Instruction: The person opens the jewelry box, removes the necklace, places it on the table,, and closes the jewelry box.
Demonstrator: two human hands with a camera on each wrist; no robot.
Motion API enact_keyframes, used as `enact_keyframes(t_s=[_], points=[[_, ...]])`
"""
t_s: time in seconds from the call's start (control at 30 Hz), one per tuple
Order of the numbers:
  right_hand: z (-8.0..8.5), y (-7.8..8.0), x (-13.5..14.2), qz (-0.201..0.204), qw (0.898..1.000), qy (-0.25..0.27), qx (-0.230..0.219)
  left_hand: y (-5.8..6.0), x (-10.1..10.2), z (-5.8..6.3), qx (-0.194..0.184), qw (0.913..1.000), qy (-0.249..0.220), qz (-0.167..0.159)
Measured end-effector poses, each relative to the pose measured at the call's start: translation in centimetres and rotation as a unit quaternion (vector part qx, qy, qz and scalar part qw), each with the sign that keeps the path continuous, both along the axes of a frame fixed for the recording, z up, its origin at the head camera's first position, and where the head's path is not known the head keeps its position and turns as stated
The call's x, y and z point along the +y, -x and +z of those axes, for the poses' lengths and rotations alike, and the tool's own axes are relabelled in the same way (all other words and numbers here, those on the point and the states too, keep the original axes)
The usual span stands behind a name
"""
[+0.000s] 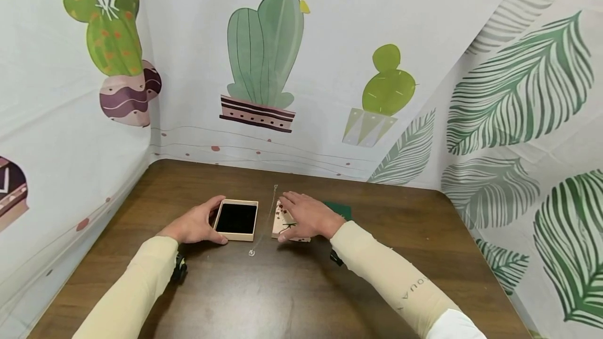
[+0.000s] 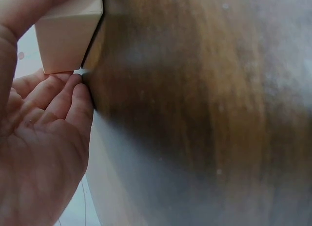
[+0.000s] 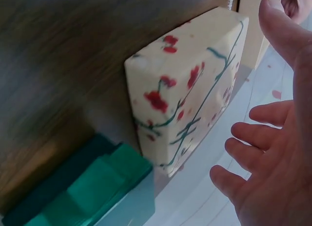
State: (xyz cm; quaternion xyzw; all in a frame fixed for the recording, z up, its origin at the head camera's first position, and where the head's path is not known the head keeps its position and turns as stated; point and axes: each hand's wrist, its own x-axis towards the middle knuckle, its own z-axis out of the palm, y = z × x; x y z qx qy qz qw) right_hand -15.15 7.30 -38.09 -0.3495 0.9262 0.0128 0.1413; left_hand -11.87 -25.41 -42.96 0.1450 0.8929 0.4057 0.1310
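Observation:
A shallow cream box [image 1: 237, 236] with a black padded insert [image 1: 236, 218] rests on the table. My left hand [image 1: 197, 223] grips it at its left side, thumb at the near corner and fingers along the far side; the left wrist view shows fingertips against the box's wall [image 2: 68, 43]. To the right is a cream lid [image 3: 190, 84] printed with red blossoms and dark green branches. Over this lid hovers my right hand [image 1: 308, 217], fingers spread and apart from it in the right wrist view. Between both lies a thin silver necklace [image 1: 270, 215] with a small pendant [image 1: 252, 252].
A dark green box-like item [image 3: 97, 187] lies just right of the lid, partly hidden by my right hand in the head view. The brown wooden table [image 1: 282, 297] meets white cloth walls [image 1: 330, 67] printed with cacti and leaves.

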Motion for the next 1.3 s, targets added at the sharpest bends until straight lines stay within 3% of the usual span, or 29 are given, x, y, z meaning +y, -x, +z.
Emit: enact_keyframes(t_s=[0.77, 1.03, 1.3], points=[[-0.1, 0.6, 1.8, -0.046, 0.998, -0.045, -0.028, 0.0, -0.1, -0.4, 0.002, 0.9999, -0.012, 0.000], [-0.4, 0.9, 2.1, -0.033, 0.998, -0.052, 0.009, 0.2, -0.2, -0.1, 0.006, 0.9999, -0.012, 0.002], [-0.6, 0.9, 2.2, -0.014, 0.999, -0.034, 0.016, 0.0, -0.2, -0.3, 0.004, 0.9999, -0.013, 0.001]])
